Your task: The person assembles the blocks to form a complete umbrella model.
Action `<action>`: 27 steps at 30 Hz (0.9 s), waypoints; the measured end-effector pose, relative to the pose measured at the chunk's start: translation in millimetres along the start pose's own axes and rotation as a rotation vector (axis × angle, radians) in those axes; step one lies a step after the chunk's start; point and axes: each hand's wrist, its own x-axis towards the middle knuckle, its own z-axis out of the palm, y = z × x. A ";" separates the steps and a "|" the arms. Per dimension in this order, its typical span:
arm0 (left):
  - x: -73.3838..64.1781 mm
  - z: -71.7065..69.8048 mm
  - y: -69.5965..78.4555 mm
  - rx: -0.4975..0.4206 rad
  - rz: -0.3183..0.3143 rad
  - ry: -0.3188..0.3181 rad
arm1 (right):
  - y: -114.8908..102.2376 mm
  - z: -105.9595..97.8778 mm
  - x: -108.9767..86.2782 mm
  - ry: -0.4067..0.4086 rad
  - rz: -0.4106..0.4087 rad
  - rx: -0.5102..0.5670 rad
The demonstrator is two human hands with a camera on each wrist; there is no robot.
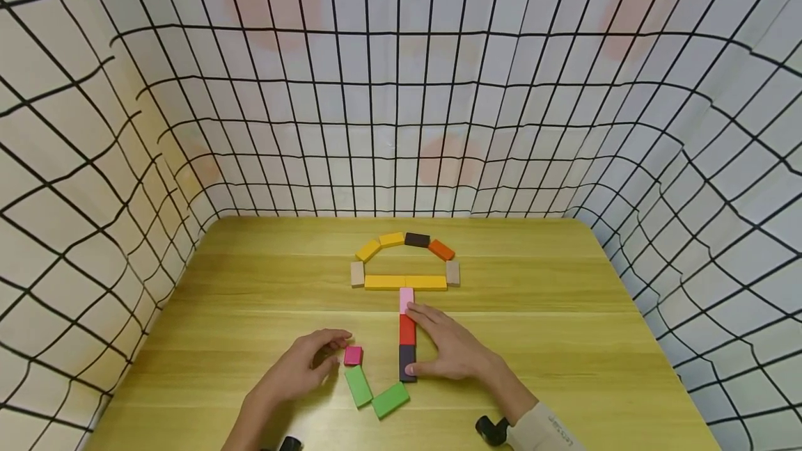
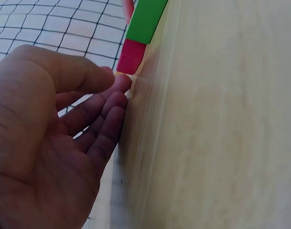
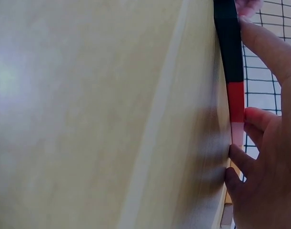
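A pink block (image 1: 406,296), a red block (image 1: 407,333) and a black block (image 1: 407,359) lie end to end in an upright line on the wooden table. My right hand (image 1: 456,346) rests along that line, its thumb touching the black block and its fingertips at the pink and red ones. In the right wrist view the fingers are spread beside the black block (image 3: 229,50). My left hand (image 1: 302,367) hovers close to a small magenta block (image 1: 354,355), fingers loosely bent and nothing held. Below that block lie two green blocks, one slanted (image 1: 358,387) and one angled (image 1: 391,400).
Two long yellow blocks (image 1: 385,282) form a bar above the line, with tan blocks (image 1: 358,274) at both ends. Over it curves an arch of yellow, black (image 1: 417,239) and orange (image 1: 441,250) blocks. Black netting (image 1: 397,82) encloses the table (image 1: 551,277) at the back and sides.
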 end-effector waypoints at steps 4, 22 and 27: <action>0.8 0.0 0.3 -0.039 -0.060 -0.028 | 1.7 0.5 0.5 0.001 -0.006 -0.012; 4.8 -3.5 3.5 -0.026 -0.129 -0.060 | 4.6 -6.3 -6.2 -0.005 0.005 0.034; 14.4 -22.4 6.9 0.102 -0.123 -0.035 | 15.3 -26.2 -12.0 0.018 -0.011 0.027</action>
